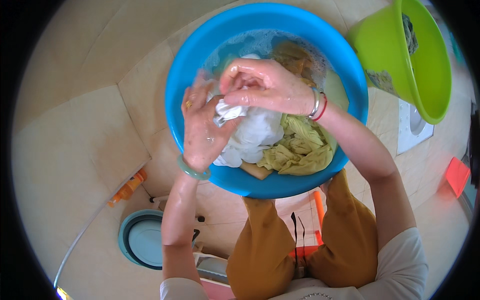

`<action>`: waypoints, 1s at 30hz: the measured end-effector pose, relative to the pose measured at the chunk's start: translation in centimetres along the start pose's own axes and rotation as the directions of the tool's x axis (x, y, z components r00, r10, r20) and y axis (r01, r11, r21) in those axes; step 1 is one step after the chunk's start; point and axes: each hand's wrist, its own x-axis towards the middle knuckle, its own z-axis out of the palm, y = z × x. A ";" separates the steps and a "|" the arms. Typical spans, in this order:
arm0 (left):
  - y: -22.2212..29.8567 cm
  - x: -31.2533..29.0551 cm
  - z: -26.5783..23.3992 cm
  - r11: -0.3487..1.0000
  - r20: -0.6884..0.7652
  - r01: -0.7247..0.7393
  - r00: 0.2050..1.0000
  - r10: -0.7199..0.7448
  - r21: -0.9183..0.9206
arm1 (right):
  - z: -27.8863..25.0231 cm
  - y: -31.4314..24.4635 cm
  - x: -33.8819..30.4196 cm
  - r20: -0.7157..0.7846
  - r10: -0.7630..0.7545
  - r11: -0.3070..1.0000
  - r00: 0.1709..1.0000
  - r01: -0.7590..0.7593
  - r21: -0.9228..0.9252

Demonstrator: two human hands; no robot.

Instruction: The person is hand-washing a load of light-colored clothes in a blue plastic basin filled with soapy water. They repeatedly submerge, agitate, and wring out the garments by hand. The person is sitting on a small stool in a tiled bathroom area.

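Note:
Above a large blue basin (178, 82) of sudsy water, my two wet hands meet over a bunched white cloth (231, 112). My left hand (204, 132), with a ring and a pale green bangle, is closed on the cloth; its fingertips are smeared by motion. Curled inward, my right hand (272, 87) has its thumb against the same cloth, and part of its grip is hidden. More white fabric (257, 131) lies beneath, wet and heaped. Beside it are a yellow-green garment (300, 150) and a brown cloth (295, 59) partly under the suds.
A washboard (256, 170) edge shows at the basin's near side. To the right stands a tilted lime-green bucket (390, 50) with dark cloth inside. A teal basin (145, 240), orange bottles (128, 187) and a hose (90, 222) lie at left. A red dustpan-like piece (457, 176) is far right.

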 end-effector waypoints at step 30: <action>-6.0 -3.2 5.2 0.645 0.136 0.242 0.968 -0.211 -0.725 | -2.7 0.3 -7.6 -0.032 0.161 0.790 0.986 -0.148 -0.595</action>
